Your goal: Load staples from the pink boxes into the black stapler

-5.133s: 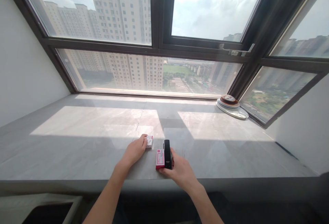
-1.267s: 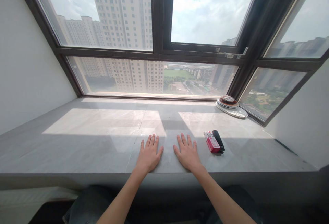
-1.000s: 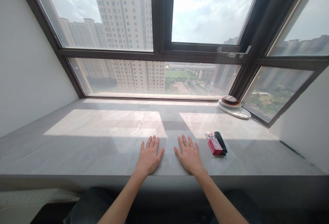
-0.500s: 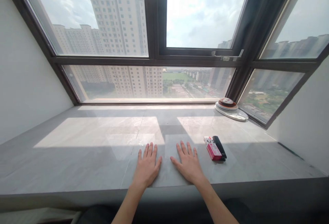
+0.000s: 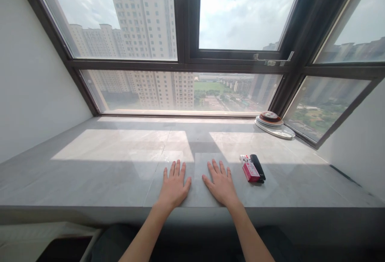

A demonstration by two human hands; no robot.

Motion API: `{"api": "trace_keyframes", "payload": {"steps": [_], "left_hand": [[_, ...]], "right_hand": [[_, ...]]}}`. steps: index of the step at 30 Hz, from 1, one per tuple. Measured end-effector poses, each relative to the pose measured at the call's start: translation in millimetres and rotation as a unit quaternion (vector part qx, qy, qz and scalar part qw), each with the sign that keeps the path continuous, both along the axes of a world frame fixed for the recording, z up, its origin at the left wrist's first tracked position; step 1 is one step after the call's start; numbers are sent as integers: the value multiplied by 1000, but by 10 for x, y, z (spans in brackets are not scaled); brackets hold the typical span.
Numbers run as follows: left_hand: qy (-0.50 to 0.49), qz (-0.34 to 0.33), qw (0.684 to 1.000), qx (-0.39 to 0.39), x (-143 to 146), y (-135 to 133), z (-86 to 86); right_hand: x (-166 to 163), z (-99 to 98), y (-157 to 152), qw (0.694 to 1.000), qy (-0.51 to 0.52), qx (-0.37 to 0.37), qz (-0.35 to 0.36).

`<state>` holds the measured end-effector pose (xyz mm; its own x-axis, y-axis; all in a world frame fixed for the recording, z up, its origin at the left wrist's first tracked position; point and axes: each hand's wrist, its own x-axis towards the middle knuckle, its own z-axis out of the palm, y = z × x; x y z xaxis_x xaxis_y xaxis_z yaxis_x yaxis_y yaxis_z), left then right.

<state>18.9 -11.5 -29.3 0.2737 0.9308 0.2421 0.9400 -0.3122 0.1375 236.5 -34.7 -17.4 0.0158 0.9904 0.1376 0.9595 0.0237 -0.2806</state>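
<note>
My left hand (image 5: 174, 185) lies palm down on the grey tiled windowsill (image 5: 99, 181), its fingers spread and nothing in it. Beside it, a short gap to the right, my right hand (image 5: 221, 183) rests flat in the same way, also holding nothing. Right of my right hand, and apart from it, lies a small red and white box (image 5: 250, 170). A black stapler (image 5: 258, 167) sits close along the box's right side.
Several stacked plates and discs (image 5: 272, 123) stand in the sill's far right corner by the dark window frame (image 5: 183, 66). White walls close in both ends. The sill's front edge (image 5: 120, 207) runs just before my wrists. A pale container (image 5: 45, 230) is below at left.
The view has tilted and shifted slightly, so the sill appears a little higher in the picture. Both hands stay flat in place; the box and stapler have not moved on the sill.
</note>
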Motion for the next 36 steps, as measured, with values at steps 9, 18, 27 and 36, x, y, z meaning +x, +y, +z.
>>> {"api": "trace_keyframes", "payload": {"steps": [9, 18, 27, 36], "left_hand": [[-14, 4, 1000, -1, -20, -25, 2], [-27, 2, 1000, 8, -18, 3, -5], [-177, -15, 983, -46, -92, 67, 105], [-198, 143, 968, 63, 290, 2, 162]], "right_hand": [[1080, 368, -66, 939, 217, 232, -129], [1843, 360, 118, 918, 372, -29, -138], [3, 84, 493, 941, 334, 12, -51], [-331, 10, 362, 923, 359, 95, -103]]}}
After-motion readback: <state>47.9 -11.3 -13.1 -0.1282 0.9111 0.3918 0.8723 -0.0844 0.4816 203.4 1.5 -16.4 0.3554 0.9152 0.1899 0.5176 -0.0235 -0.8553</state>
